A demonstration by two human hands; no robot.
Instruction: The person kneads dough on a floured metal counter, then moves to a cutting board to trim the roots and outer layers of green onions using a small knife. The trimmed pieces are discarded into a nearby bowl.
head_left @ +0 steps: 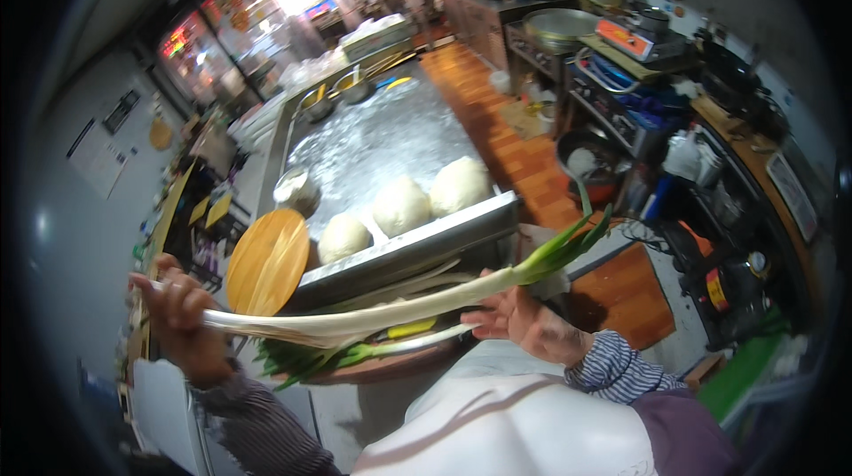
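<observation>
A long, thick green onion (pixel 373 318) stretches across in front of me, its white end at the left and its green leaves up at the right. My left hand (pixel 188 321) is closed around the white end. Close under the part where white turns to green is my right hand (pixel 532 325), fingers apart and loosely curved; whether they touch the stalk I cannot tell. Below the stalk, more green onions (pixel 355 356) lie on a round brown surface (pixel 390 371), partly hidden. A round wooden board (pixel 257 263) stands tilted beyond my left hand.
A metal-edged worktable (pixel 426 241) dusted with flour bears three dough balls (pixel 401 207), a small bowl of white powder (pixel 296 189) and metal pots (pixel 353 86). To the right are a stove (pixel 641 39), a wide pan (pixel 561 28) and crowded shelves. Wooden flooring (pixel 484 112) runs between.
</observation>
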